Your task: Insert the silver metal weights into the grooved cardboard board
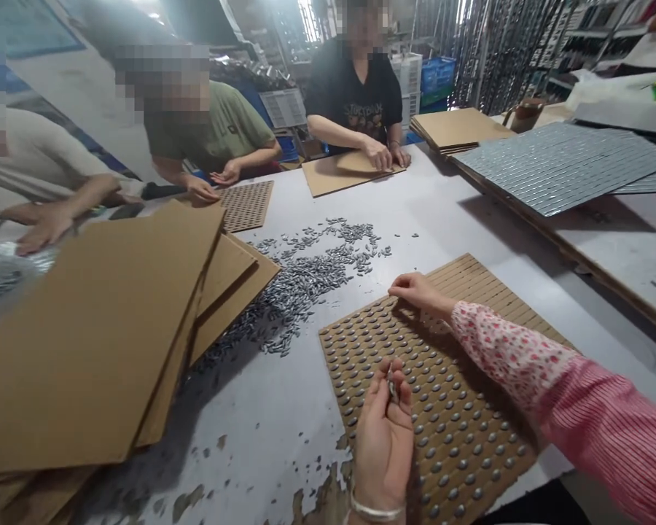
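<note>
A brown cardboard sheet [486, 292] with slotted rows lies slantwise before me. Small silver oval pieces [442, 481] fill its nearer rows, while the rows at its far right show no pieces. My left hand [383, 437], palm up with fingers curled, hovers above the sheet and cups a few of the same silver pieces [392, 390]. At the sheet's far edge, where the filled rows end, my right hand [420, 292] has its thumb and fingertips pinched together. Whatever sits between those fingertips is too small to make out.
Loose silver pieces lie in a spread-out heap [300, 284] on the white table [437, 211]. Stacked cardboard sheets [98, 328] stand on the left. Grey-covered sheets [563, 160] overhang at the right. Across the table, several people work, one handling cardboard [322, 181].
</note>
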Demonstrator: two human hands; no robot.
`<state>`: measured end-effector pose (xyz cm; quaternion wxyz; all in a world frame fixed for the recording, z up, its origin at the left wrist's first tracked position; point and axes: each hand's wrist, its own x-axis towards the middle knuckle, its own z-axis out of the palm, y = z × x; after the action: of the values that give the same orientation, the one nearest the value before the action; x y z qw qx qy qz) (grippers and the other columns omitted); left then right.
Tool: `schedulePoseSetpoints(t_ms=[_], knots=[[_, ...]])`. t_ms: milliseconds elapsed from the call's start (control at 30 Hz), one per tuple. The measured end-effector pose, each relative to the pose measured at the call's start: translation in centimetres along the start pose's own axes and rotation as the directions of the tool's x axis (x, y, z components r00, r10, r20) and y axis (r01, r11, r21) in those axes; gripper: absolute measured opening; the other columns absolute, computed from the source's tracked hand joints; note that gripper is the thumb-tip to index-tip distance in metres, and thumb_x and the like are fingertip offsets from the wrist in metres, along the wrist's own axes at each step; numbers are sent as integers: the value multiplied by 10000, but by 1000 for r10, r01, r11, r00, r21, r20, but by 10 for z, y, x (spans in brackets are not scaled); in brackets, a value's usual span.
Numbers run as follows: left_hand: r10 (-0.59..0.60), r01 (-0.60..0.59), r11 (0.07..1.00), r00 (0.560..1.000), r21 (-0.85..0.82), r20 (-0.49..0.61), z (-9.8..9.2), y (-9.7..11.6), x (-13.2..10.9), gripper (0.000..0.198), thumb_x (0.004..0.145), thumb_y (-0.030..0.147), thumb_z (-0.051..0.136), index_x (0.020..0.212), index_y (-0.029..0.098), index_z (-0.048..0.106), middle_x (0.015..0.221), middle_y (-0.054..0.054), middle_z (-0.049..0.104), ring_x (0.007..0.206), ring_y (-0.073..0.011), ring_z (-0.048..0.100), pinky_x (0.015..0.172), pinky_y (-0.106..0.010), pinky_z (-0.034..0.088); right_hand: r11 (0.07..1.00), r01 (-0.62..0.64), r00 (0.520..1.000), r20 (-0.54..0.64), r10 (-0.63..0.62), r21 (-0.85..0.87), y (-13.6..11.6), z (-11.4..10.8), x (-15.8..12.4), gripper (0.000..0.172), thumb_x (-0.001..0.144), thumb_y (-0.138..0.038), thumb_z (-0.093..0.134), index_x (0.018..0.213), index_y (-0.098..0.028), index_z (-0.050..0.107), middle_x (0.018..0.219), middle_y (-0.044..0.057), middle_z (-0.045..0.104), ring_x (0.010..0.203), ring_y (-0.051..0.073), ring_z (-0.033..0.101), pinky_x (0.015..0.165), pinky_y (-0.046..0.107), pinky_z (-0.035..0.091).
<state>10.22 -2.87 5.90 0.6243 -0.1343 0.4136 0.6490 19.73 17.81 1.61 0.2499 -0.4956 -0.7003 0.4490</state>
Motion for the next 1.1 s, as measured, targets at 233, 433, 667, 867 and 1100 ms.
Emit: schedulePoseSetpoints(t_ms=[233,433,667,867,1100], knots=[[-79,79,997,994,-1,-75,-3,-3,0,149,853,75,461,845,108,606,814,-72,660,600,-78,614,509,-160,523,852,74,993,-44,-113,-518,2,19,11,236,799,-413,560,813,-226,703,831,42,660,904,208,467,762,314,328],[-34,34,999,999,9,-11,-2,-4,2,215,872,59,402,936,91,605,996,-145,658,793,-130,654,669,-225,558,776,36,989,-90,-119,-629,3,22,7,229,795,-414,566,803,-210,670,910,61,615,946,224,436,783,328,316],[-18,20,999,999,45,-29,0,-9,4,144,852,68,463,864,102,603,961,-113,665,731,-112,648,568,-179,545,761,36,992,-72,-108,-648,5,20,10,255,809,-443,546,839,-211,646,922,65,601,951,236,431,780,339,320],[19,-19,1000,1000,19,-7,-3,-12,3,146,847,75,478,856,107,620,838,-47,624,682,-77,601,574,-163,528,734,138,986,25,-163,-665,7,19,14,248,856,-397,493,895,-209,651,976,74,590,976,230,428,793,335,324],[-28,28,1000,999,-11,31,-6,-14,6,113,851,127,493,813,99,595,751,-14,547,569,-39,507,488,-132,472,688,249,968,157,-195,-682,9,13,21,252,864,-397,487,905,-203,642,1005,77,584,985,229,435,789,325,335]])
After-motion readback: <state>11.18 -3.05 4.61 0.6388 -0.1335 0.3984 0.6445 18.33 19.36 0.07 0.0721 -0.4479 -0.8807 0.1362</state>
